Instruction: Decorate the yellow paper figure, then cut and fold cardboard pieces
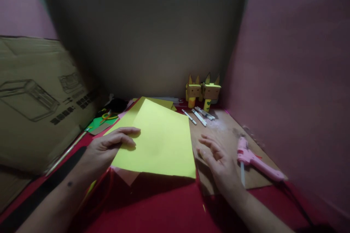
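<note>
A sheet of yellow paper (161,138) is raised a little over the red tabletop, its left edge pinched by my left hand (115,143). That hand's fingers lie on top of the sheet, and the thumb is hidden. To the right of the paper my right hand (216,158) hovers apart from it, fingers loosely curved and nothing between them. Behind and under the sheet lies more yellow paper (131,111). A corner of pink paper (128,176) sticks out below.
On the brown cardboard (224,131) rest a pink glue gun (254,162) and several white markers (201,116). Two cardboard animal figures (210,91) stand at the back. A large carton (32,105) leans at left, near green paper (100,125) and scissors (109,116).
</note>
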